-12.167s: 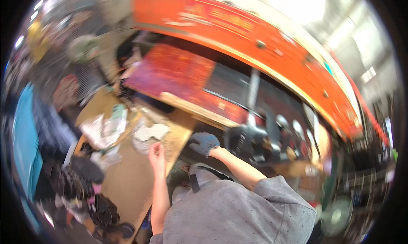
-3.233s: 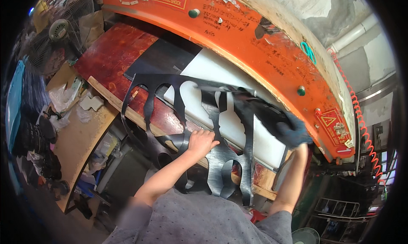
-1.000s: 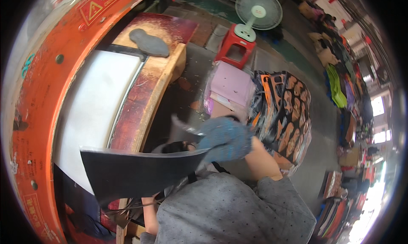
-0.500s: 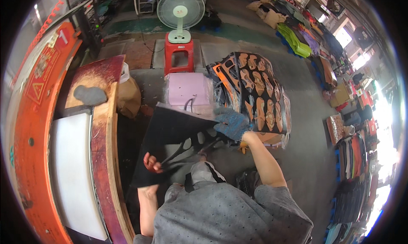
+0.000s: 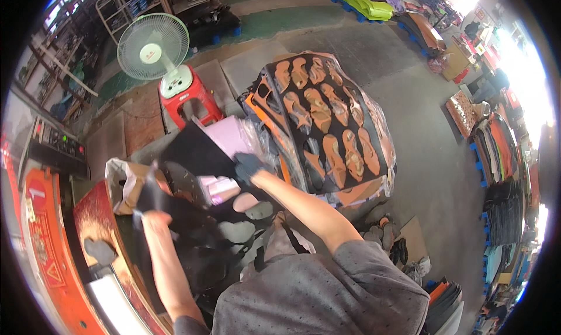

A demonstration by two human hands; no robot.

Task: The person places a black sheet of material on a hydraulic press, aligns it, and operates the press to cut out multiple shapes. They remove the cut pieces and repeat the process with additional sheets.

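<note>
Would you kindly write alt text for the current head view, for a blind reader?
A bare left hand and a gloved right hand hold a blurred black sheet with holes. Beyond are a fan on a red stool and a brown-patterned stack.

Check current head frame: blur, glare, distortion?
Head view: motion blur smears the black sheet; same view, bright light washes out the far right; same view, fisheye bends the orange machine near the rim, while the fan looks fairly sharp.
</note>
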